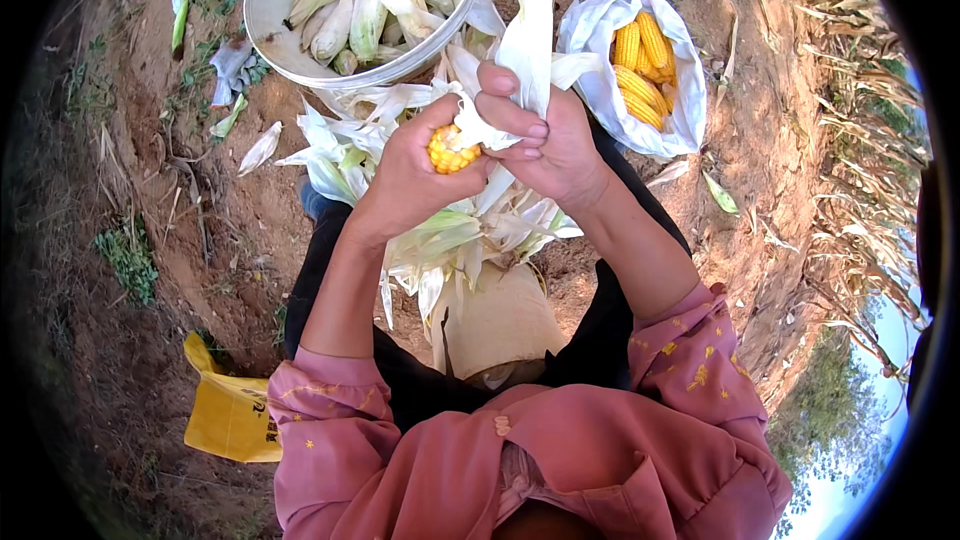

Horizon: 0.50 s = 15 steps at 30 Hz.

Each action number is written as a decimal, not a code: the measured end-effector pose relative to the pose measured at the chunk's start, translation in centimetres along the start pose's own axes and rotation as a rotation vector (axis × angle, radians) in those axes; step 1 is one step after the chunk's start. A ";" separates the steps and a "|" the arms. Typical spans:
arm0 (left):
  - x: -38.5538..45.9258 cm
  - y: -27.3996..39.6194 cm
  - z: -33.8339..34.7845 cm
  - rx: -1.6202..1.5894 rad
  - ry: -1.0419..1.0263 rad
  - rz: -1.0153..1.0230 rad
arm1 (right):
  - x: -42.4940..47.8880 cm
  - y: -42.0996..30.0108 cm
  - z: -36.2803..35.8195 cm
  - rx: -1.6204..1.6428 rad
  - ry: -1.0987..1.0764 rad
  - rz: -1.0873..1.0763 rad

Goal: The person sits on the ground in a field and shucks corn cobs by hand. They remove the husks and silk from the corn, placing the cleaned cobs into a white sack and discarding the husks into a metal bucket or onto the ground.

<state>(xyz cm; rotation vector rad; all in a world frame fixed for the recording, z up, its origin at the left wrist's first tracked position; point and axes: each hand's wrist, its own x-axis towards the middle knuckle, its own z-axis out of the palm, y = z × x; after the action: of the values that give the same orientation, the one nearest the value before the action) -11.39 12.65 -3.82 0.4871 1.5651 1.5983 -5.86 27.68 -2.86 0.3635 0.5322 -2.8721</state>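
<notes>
My left hand (416, 165) is wrapped around an ear of corn (452, 157), whose yellow kernels show at one end. Pale strips of corn husk (525, 45) are pinched in my right hand (547, 142), beside that end of the ear; one long strip points up and away from me. Most of the ear is hidden by my fingers and the husk. Below both hands lies a heap of loose corn husks (442, 240), between my legs. A white bucket (259, 15) beyond my hands holds several ears still in their husks (367, 15).
A white sack (694, 105) with several bare yellow ears (645, 67) stands beyond my right hand. Grey gloves (232, 67) lie on the soil left of the bucket. A yellow bag (229, 412) bearing writing is near my left elbow. Dry corn stalks (870, 127) line the right.
</notes>
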 end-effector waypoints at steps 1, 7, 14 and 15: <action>0.0 0.1 0.0 0.009 -0.004 0.013 | 0.0 -0.1 0.1 -0.007 -0.005 0.003; 0.0 -1.0 0.7 0.019 0.019 0.000 | 0.0 0.7 1.0 -1.230 0.364 -0.152; -1.3 -4.5 0.1 0.368 0.014 0.261 | -0.6 2.5 -0.3 -2.006 -0.106 -0.253; -1.2 -4.3 0.4 0.330 0.065 0.257 | -0.5 2.7 -0.2 -1.953 -0.099 -0.337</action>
<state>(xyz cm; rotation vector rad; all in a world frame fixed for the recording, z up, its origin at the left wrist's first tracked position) -9.18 11.42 -7.52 0.8509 1.8891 1.5582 -4.73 25.39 -3.79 -0.2486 2.8200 -1.2429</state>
